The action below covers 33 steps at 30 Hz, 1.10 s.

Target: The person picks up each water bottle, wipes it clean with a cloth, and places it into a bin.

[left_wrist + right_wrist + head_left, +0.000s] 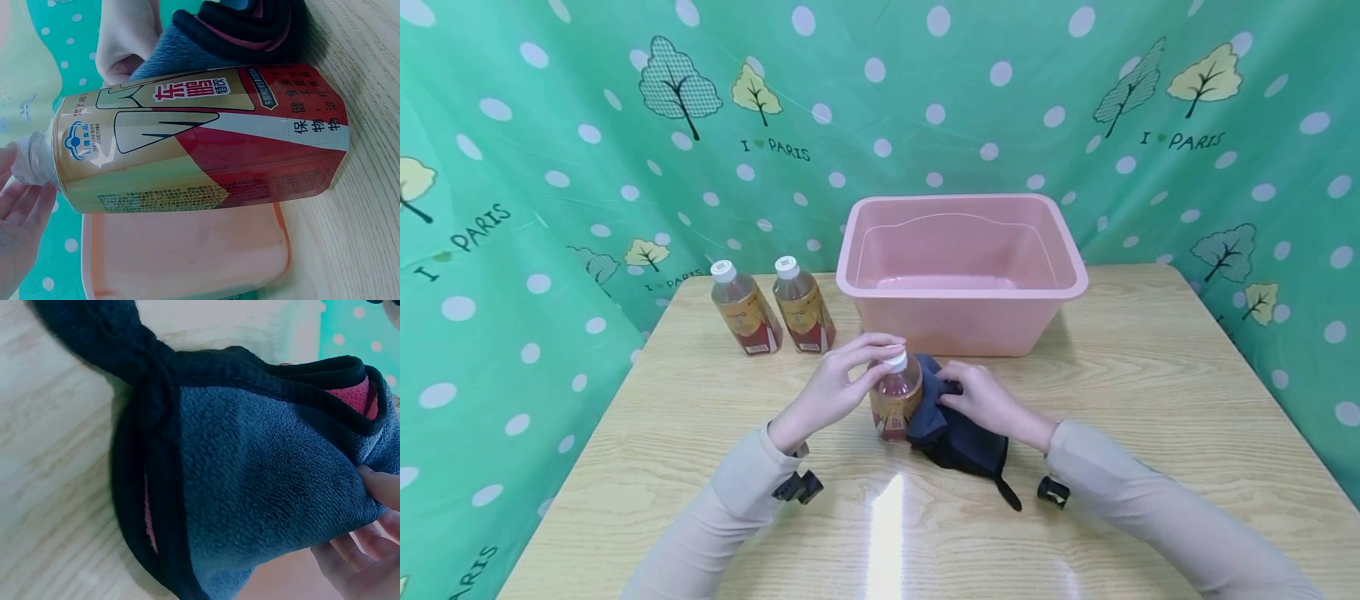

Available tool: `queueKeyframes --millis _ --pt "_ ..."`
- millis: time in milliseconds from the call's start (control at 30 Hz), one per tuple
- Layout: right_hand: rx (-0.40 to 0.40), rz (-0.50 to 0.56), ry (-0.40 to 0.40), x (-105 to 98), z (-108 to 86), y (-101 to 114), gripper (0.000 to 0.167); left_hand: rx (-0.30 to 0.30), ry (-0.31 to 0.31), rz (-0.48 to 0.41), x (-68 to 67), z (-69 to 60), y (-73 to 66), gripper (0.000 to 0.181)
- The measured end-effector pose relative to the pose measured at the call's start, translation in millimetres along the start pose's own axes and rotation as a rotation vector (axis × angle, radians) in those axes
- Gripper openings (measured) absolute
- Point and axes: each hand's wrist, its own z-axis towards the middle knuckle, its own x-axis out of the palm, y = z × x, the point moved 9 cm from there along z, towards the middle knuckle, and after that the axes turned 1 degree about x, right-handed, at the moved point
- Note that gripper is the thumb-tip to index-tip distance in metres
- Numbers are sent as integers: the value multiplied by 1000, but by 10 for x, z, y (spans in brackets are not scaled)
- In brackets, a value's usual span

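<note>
A plastic drink bottle with a gold and red label stands upright on the table. My left hand grips its white cap, thumb and fingers around it, as the left wrist view also shows. Against the bottle's right side lies a folded dark blue-grey cloth with black edging, a hanging loop and some pink inside. My right hand pinches the cloth; in the right wrist view the thumb is on top of the fabric and the fingers are underneath.
Two similar bottles, one at the left and one beside it, stand at the back left. A pink plastic tub sits behind my hands at the back. Green curtain hangs behind and along both sides of the wooden table.
</note>
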Motion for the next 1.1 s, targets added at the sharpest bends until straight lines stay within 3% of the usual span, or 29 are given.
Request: queueKeyframes --millis 333,733,867,1100 --pt "-31 -62 16 120 2 -81 18 -2 -2 -5 -2 -3 -1 24" --pt "24 -64 80 223 7 -191 19 -24 13 -9 20 -9 32 24" --pt "25 -52 74 181 -18 -188 20 -7 20 18 8 5 7 24" --pt "25 -19 -17 -40 -126 -164 20 22 24 45 -18 40 -33 24"
